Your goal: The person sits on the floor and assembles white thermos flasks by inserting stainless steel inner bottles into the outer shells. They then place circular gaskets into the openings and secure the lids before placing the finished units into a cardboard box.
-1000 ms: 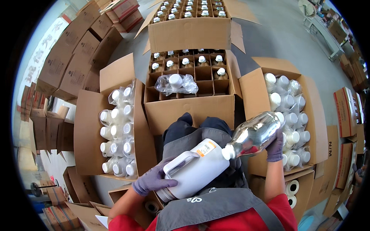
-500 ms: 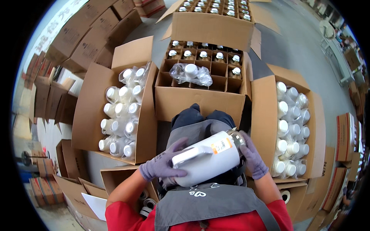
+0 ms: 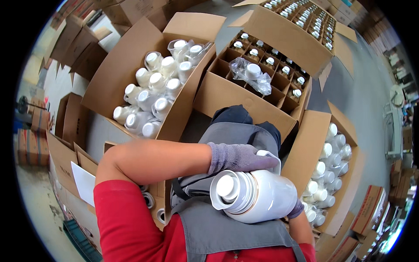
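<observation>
A glossy white thermos jug (image 3: 277, 196) lies tilted across my lap, its spout and round white stopper (image 3: 225, 186) toward the left. My left hand (image 3: 248, 158), in a grey-purple knit glove, is closed around the jug's handle at the upper side. At the other end, my gloved right hand (image 3: 297, 209) holds the jug near its base. The jug's body hides most of that hand's fingers. Just ahead of my knees, a plastic-wrapped white-capped jug (image 3: 253, 72) rests on top of a divided carton (image 3: 244, 96).
That carton holds several silvery-topped bottles (image 3: 270, 61) in its compartments. Open cartons of plastic-wrapped white jugs flank me at left (image 3: 148, 94) and right (image 3: 325, 174). Behind the divided carton stands another bottle-filled carton (image 3: 288, 32). A box with white rings (image 3: 148, 200) sits beside my left arm.
The jug has turned so its spout end faces left and up; its orange label and metal end are now out of sight. My left arm has swung across to the handle. The view has rotated.
</observation>
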Action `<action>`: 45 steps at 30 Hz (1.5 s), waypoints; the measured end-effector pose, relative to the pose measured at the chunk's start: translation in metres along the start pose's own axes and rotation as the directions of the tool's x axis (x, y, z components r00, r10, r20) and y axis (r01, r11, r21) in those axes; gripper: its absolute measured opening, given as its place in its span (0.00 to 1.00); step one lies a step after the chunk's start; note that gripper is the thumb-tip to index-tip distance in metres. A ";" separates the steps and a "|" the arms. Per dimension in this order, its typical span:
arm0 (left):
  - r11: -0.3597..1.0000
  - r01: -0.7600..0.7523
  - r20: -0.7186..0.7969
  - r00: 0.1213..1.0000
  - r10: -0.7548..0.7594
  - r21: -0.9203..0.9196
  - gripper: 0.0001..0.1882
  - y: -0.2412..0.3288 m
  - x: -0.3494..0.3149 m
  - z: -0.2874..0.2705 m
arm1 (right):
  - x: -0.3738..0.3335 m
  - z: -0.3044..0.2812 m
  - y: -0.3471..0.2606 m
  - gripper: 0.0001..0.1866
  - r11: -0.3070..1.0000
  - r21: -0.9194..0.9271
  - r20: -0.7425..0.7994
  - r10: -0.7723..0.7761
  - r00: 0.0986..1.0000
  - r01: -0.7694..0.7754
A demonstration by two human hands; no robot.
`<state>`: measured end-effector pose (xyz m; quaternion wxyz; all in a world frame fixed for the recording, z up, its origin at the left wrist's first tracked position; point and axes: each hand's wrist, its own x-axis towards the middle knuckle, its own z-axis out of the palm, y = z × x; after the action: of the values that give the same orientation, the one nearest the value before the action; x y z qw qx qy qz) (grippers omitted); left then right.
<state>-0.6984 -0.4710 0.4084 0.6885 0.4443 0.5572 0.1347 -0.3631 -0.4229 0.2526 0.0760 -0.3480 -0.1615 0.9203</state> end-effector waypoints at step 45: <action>0.413 -0.532 0.110 0.701 0.705 0.739 0.30 -0.076 0.058 -0.021 | 0.052 0.022 -0.051 0.37 -0.244 -0.791 0.572 0.028 0.820 0.560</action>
<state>-0.7210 -0.4656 0.3132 0.2875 0.8340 0.4280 0.1965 -0.4154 -0.3676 0.2542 -0.0401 -0.0441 -0.8833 0.4651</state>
